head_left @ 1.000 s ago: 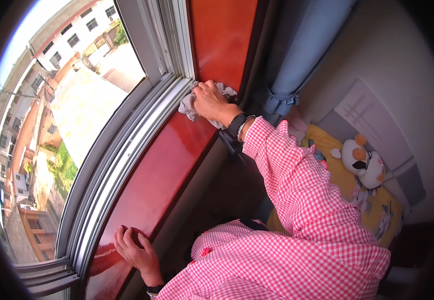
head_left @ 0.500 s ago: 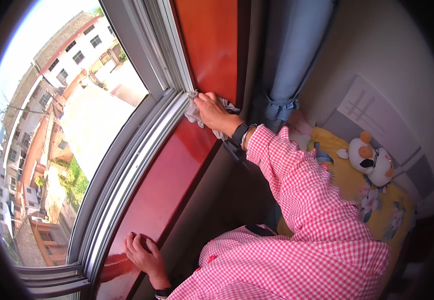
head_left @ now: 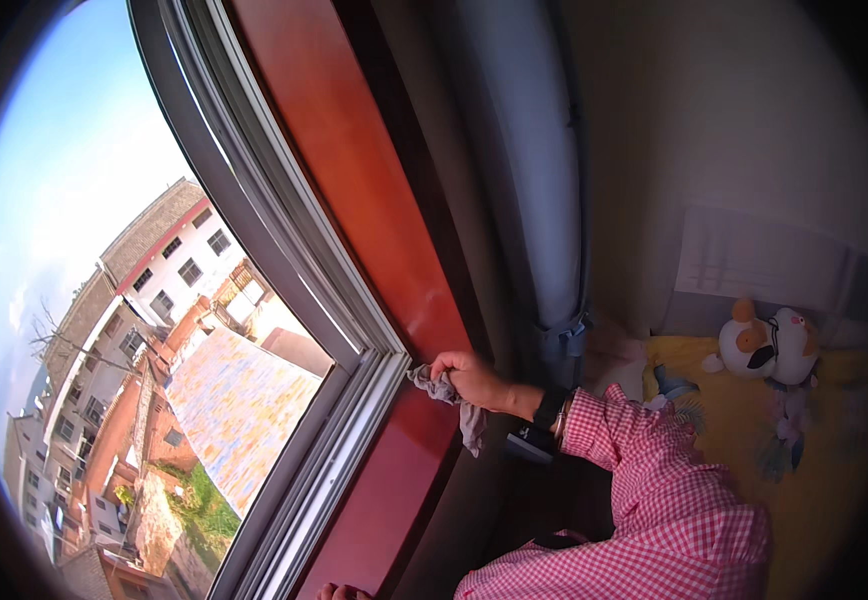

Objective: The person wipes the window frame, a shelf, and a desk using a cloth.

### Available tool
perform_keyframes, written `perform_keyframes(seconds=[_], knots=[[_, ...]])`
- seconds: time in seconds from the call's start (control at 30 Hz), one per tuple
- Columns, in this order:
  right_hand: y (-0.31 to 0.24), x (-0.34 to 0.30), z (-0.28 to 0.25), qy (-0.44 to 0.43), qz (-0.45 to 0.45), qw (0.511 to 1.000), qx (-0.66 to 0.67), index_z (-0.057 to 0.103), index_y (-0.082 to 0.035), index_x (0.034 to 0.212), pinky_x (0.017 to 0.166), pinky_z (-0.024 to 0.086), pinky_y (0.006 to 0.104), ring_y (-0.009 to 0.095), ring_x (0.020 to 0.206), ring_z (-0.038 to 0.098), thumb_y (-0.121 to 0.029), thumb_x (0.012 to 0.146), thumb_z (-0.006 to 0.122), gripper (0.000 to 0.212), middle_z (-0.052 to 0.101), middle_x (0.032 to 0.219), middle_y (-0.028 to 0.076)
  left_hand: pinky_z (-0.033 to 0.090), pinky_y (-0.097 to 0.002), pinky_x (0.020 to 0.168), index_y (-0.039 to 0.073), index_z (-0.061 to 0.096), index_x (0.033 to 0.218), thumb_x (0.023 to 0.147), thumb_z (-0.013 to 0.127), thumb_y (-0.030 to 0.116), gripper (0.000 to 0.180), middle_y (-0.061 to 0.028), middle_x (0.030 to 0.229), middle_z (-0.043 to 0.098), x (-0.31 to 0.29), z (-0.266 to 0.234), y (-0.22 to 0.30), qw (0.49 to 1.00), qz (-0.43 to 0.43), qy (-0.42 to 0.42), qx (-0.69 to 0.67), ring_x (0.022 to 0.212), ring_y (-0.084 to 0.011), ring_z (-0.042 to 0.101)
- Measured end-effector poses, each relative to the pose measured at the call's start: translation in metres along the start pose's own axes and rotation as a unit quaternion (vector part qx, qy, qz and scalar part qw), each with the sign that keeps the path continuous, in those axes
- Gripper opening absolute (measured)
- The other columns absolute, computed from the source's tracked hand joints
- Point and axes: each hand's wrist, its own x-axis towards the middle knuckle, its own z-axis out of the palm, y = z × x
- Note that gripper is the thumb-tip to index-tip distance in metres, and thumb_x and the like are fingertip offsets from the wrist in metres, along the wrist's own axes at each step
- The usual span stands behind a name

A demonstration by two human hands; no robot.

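My right hand (head_left: 472, 378) is closed around a crumpled grey rag (head_left: 472, 425), at the corner where the red window sill meets the upright red side panel. One end of the rag dangles over the sill's dark edge. Beside my knuckles runs the silver window track (head_left: 379, 378). Only some fingertips of my left hand (head_left: 339, 593) show at the lower edge of the picture. They rest on the glossy red sill (head_left: 379, 490) with nothing seen in them; the rest of that hand is out of view.
The window frame (head_left: 284, 250) stands on the left, with buildings and a yard outside. A tied blue curtain (head_left: 529, 170) hangs behind the red side panel (head_left: 339, 130). On the right, a plush toy (head_left: 779, 345) lies on a yellow bedspread (head_left: 724, 420).
The view has swung, so the window corner sits lower and my left hand has mostly left the picture. My right hand keeps hold of the rag, which now hangs more loosely.
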Motion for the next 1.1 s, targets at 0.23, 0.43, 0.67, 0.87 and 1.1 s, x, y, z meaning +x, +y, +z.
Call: perform_keyframes(seconds=[0.23, 0.43, 0.67, 0.87, 1.1], knots=[[-0.302, 0.107, -0.018, 0.092, -0.428, 0.898, 0.037, 0.056, -0.001, 0.100, 0.062, 0.044, 0.0200, 0.005, 0.068, 0.053, 0.000, 0.089, 0.044, 0.016, 0.060, 0.085, 0.002, 0.038, -0.0493, 0.091, 0.003, 0.058, 0.094, 0.078, 0.062, 0.019, 0.023, -0.0204, 0.107, 0.053, -0.014, 0.001, -0.007, 0.999, -0.017, 0.031, -0.006, 0.104, -0.0392, 0.048], [-0.458, 0.228, -0.044, 0.346, -0.550, 0.621, -0.437, 0.040, 0.007, 0.129, 0.109, 0.024, 0.0433, 0.042, 0.132, 0.027, -0.014, 0.087, 0.042, 0.047, 0.030, 0.140, 0.030, 0.039, -0.0499, 0.091, 0.005, 0.059, 0.093, 0.077, 0.066, 0.022, 0.024, -0.0212, 0.103, 0.054, -0.013, 0.013, -0.023, 0.998, 0.056, 0.022, -0.011, 0.102, -0.0381, 0.050], [-0.382, 0.281, -0.030, 0.310, -0.664, 0.581, -0.353, 0.028, 0.006, 0.135, 0.109, 0.025, 0.0398, 0.041, 0.129, 0.031, 0.003, 0.081, 0.044, 0.056, 0.031, 0.138, 0.030, 0.041, -0.0496, 0.092, 0.001, 0.058, 0.095, 0.076, 0.067, 0.024, 0.031, -0.0213, 0.110, 0.054, -0.007, 0.004, -0.015, 0.999, -0.020, -0.011, -0.025, 0.105, -0.0396, 0.049], [-0.237, 0.183, -0.022, 0.316, -0.629, 0.597, -0.384, 0.029, 0.007, 0.134, 0.110, 0.023, 0.0423, 0.042, 0.129, 0.030, 0.004, 0.078, 0.045, 0.059, 0.032, 0.135, 0.031, 0.037, -0.0520, 0.094, 0.004, 0.060, 0.096, 0.067, 0.062, 0.020, 0.033, -0.0169, 0.115, 0.055, -0.022, 0.018, -0.044, 0.999, -0.033, 0.012, 0.002, 0.111, -0.0408, 0.047], [0.000, 0.056, -0.017, 0.340, -0.347, 0.753, -0.444, 0.022, 0.010, 0.136, 0.111, 0.016, 0.0451, 0.046, 0.131, 0.022, -0.004, 0.076, 0.055, 0.069, 0.024, 0.141, 0.030, 0.028, -0.0519, 0.101, 0.002, 0.053, 0.110, 0.073, 0.063, 0.022, 0.042, -0.0209, 0.125, 0.047, -0.025, 0.004, -0.047, 0.996, 0.008, -0.092, 0.001, 0.121, -0.0410, 0.038]])
